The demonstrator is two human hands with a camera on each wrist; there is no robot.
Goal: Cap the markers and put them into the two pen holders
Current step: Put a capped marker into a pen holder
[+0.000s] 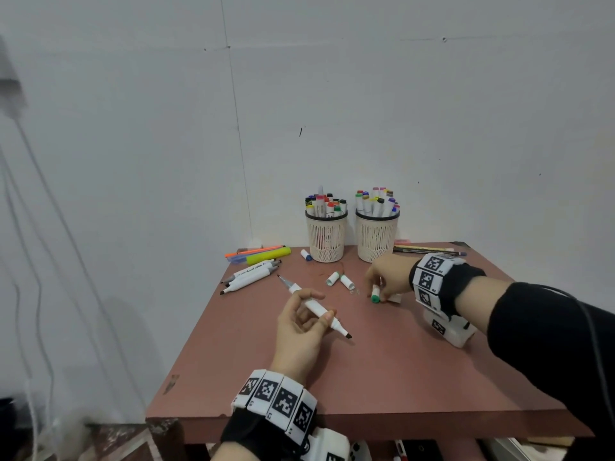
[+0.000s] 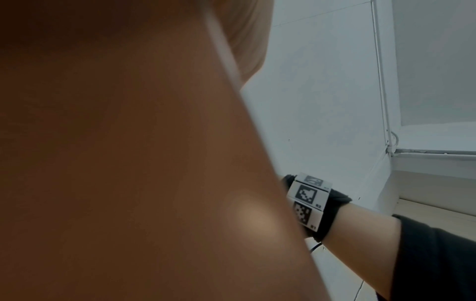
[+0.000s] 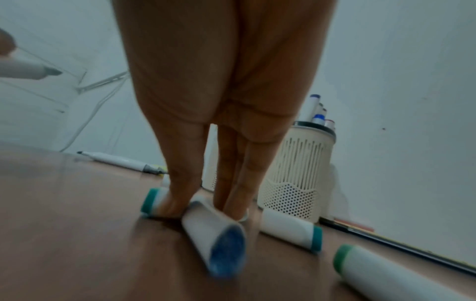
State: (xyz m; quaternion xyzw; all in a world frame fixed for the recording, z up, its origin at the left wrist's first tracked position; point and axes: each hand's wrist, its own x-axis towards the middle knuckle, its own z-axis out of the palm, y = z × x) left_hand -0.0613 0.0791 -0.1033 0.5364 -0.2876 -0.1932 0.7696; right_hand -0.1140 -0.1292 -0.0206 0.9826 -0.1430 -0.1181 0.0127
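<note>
My left hand (image 1: 324, 305) grips a white double-ended marker (image 1: 294, 288) by its middle, above the table, with both nibs bare. My right hand (image 1: 376, 285) reaches down onto loose caps. In the right wrist view its thumb and fingers (image 3: 231, 203) pinch a white cap with a blue end (image 3: 219, 234) that lies on the table. The thumb also touches a green-ended cap (image 1: 375, 295). Two more green-ended caps (image 3: 293, 230) lie beside it. The two cream pen holders (image 1: 326, 237) (image 1: 377, 241) stand at the back, full of capped markers. My palm fills the left wrist view.
Several uncapped markers (image 1: 249, 277) and highlighters (image 1: 266, 255) lie at the table's back left. Two loose caps (image 1: 332, 278) sit mid-table, and a blue-ended cap (image 1: 306, 254) lies by the left holder. Pencils (image 1: 426, 249) lie at the back right. The brown table (image 1: 382, 377) meets the wall.
</note>
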